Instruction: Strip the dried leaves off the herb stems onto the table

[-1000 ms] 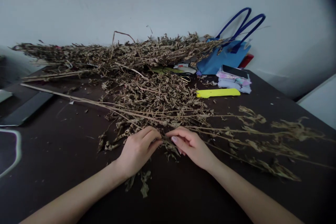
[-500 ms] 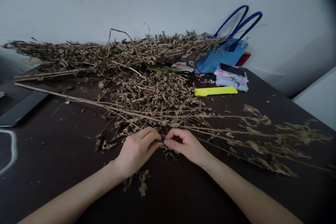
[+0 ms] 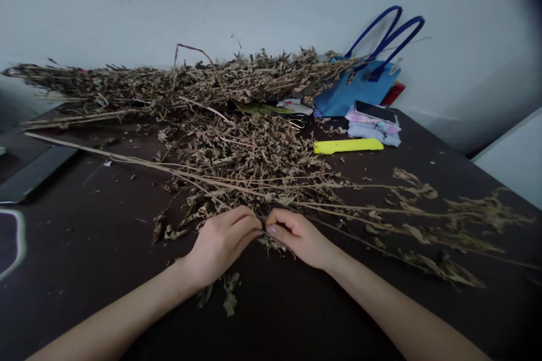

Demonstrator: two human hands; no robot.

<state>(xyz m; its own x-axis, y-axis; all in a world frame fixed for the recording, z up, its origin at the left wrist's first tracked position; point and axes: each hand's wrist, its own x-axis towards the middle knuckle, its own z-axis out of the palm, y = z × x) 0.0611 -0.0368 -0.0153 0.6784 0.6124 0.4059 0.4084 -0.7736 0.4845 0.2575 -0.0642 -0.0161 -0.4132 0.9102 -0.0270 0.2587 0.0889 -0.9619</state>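
Observation:
In the head view my left hand point(image 3: 224, 241) and my right hand point(image 3: 298, 237) meet at the near edge of a heap of dried leaves point(image 3: 254, 152). Thumb and fingers of each are pinched on a thin dried plant sprig, mostly hidden by the fingertips. Crumpled leaves point(image 3: 271, 245) of it show under my right fingers. Below my left hand, greyish-green dry leaves point(image 3: 230, 298) hang or lie; which, I cannot tell. Long dried stems point(image 3: 203, 177) run across the heap just beyond both hands, their leafy ends point(image 3: 449, 271) reaching to the right.
A thick bundle of dried plants point(image 3: 148, 84) lies along the wall. At the back right are a blue bag point(image 3: 359, 90), a phone point(image 3: 376, 111) on folded cloth or tissue packs, and a yellow strip-like object point(image 3: 348, 146). Scissor handles point(image 3: 296, 123) poke out behind the heap. A dark flat slab point(image 3: 38, 174) lies left.
My hands stay pinched together in nearly the same place, the right one turned slightly. The leaf bits under them and the leafy stem ends at right have shifted a little rightward.

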